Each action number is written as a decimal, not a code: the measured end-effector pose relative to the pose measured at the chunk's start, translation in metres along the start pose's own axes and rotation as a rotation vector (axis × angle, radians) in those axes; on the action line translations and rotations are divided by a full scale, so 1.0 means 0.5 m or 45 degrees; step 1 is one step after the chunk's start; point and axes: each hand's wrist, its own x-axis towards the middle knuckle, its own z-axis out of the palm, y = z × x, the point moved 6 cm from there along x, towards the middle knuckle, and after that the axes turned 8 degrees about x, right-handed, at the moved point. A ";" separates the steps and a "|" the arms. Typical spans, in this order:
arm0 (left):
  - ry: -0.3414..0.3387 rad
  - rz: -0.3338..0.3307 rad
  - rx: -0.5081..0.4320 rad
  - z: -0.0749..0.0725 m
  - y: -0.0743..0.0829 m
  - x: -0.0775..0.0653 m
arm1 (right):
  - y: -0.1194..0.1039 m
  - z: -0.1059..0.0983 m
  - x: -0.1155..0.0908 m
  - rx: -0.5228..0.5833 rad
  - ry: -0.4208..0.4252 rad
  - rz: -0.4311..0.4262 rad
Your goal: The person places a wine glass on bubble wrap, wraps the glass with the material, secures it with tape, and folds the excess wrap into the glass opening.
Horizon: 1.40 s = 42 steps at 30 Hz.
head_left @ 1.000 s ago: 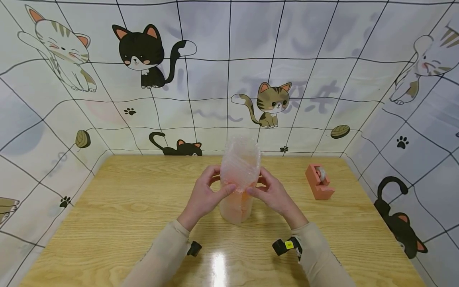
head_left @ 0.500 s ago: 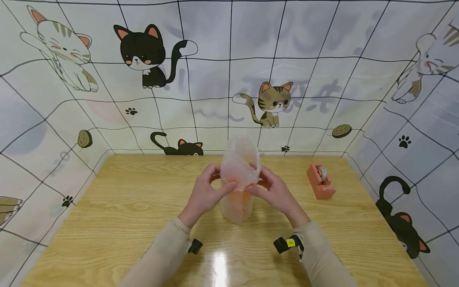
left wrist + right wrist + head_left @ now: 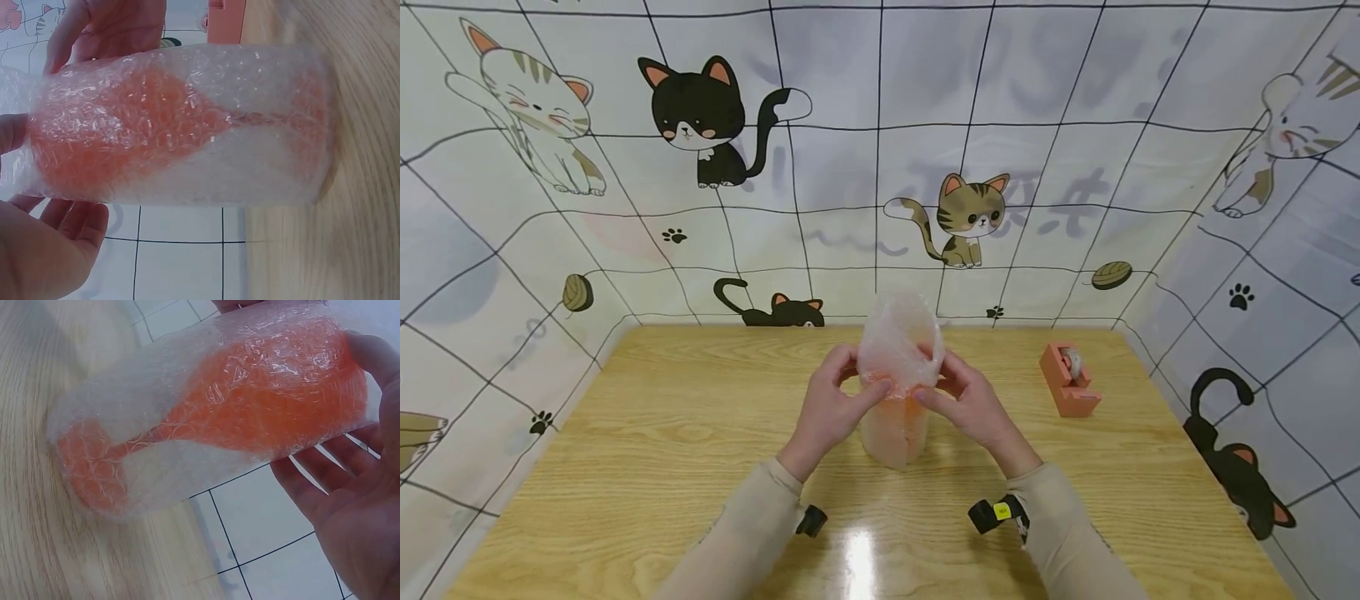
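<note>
An orange stemmed wine glass (image 3: pixel 275 406) stands wrapped in a tube of clear bubble wrap (image 3: pixel 901 329), bowl up and foot down by the tabletop. The loose top of the wrap rises above the bowl. My left hand (image 3: pixel 829 412) holds the wrapped glass from the left, thumb on its front at the rim and fingers round the side. From the right, my right hand (image 3: pixel 976 410) grips it at the same height, thumb also in front. A right fingertip shows at the wrap's upper right edge. In the left wrist view the stem and foot (image 3: pixel 309 122) show through the wrap.
A pink tape dispenser (image 3: pixel 1067 385) with a roll of clear tape stands at the back right of the wooden table (image 3: pixel 700 392). A cloth with cat drawings (image 3: pixel 850 167) hangs behind the table and along both sides.
The loose top of the wrap has bent, and its upper right edge has folded inward by the right fingers. Both hands keep their hold in nearly the same place.
</note>
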 end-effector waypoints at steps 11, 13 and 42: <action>0.130 0.170 0.153 0.004 0.005 -0.016 | -0.001 -0.003 0.000 -0.042 0.031 0.001; 0.139 0.185 0.153 0.005 0.007 -0.018 | 0.000 -0.003 -0.001 -0.047 0.033 0.009; 0.001 0.249 0.191 0.006 0.026 -0.011 | -0.001 -0.003 -0.001 -0.082 0.029 0.027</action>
